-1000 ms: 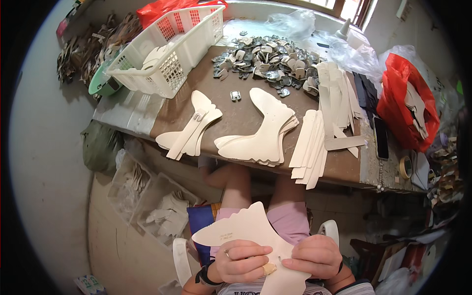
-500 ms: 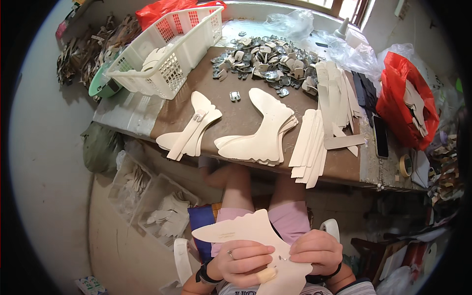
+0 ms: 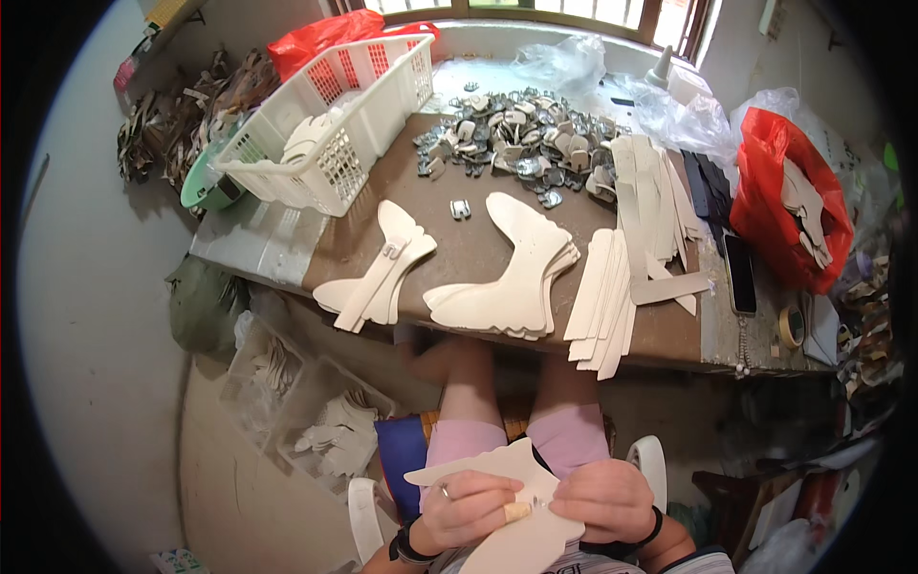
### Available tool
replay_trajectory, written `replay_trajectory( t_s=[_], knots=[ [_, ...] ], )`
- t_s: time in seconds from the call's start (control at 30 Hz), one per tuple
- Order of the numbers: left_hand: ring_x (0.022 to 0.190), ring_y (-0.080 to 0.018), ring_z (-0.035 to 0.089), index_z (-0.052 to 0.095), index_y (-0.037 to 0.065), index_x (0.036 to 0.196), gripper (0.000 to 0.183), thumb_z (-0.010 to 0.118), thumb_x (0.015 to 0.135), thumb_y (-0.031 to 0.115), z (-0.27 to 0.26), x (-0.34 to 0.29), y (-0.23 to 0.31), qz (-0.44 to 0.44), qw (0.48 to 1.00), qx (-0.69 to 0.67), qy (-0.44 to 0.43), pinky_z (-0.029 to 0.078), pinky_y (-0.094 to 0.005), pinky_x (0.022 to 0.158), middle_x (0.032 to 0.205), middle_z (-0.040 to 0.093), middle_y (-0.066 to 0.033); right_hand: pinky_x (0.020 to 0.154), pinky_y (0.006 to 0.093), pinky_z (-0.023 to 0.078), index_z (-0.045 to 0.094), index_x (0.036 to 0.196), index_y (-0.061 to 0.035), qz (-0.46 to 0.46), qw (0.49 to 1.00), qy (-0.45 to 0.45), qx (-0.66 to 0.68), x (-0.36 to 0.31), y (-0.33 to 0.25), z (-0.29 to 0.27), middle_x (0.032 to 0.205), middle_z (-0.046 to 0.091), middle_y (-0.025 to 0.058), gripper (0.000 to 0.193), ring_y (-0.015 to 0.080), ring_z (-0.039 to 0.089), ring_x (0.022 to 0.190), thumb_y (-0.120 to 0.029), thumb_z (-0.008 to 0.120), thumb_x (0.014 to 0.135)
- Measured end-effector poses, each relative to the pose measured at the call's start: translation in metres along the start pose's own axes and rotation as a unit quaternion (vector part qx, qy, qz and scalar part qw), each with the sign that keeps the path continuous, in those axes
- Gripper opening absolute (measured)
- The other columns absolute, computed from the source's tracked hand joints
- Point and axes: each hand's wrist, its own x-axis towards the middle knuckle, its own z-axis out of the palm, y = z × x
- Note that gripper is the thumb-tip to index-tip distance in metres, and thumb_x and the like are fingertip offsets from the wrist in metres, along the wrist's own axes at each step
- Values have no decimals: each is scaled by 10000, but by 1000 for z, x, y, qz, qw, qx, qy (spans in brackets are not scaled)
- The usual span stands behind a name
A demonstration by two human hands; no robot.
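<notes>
Over the lap, two hands, left hand (image 3: 470, 507) and right hand (image 3: 601, 500), both gripping one cream boot-shaped cutout (image 3: 497, 478).

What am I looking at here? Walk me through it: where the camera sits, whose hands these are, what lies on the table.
The camera sits on a person's head and looks down through a wide lens, so straight edges bend. At the bottom, the left hand and right hand both grip one cream boot-shaped cutout over the lap. On the brown table lie a stack of similar cutouts, cream strips, a heap of metal buckles, a white basket and a phone.
</notes>
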Motion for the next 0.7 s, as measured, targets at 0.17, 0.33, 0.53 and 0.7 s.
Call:
replay_trajectory(
  t_s=[0.17, 0.33, 0.53, 0.7],
  knots=[
    [674, -219, 626, 625, -13, 891, 126, 659, 770, -9, -37, 48, -42, -356, 923, 114, 86, 493, -310, 642, 834, 657, -118, 698, 350, 519, 641, 1108, -37, 244, 969, 34, -15, 30, 27, -7, 972, 609, 144, 411, 300, 626, 835, -4, 740, 710],
    [637, -159, 566, 612, -38, 1095, 282, 638, 839, 78, -112, 81, -160, -415, 880, 208, 103, 459, -295, 617, 701, 620, -106, 686, 315, 529, 651, 1053, -8, 265, 958, 0, -108, 75, 109, -46, 931, 613, 136, 299, 227, 632, 809, -14, 693, 757],
    [1061, -331, 534, 506, -24, 1262, 621, 770, 716, 111, -91, 52, -253, -321, 846, 415, 98, 457, -384, 892, 1125, 523, -172, 840, 400, 493, 639, 1047, -40, 222, 940, -66, -251, 136, 261, -41, 984, 614, 140, 289, 320, 610, 938, -69, 631, 760],
    [909, -349, 613, 592, -22, 1084, 318, 683, 807, 104, 1, 81, -160, -276, 943, 186, 22, 492, -391, 809, 991, 620, -184, 871, 403, 491, 643, 1038, -56, 230, 914, -114, -314, 163, 308, -17, 1022, 610, 120, 289, 312, 590, 1009, -57, 631, 750]
  ],
)
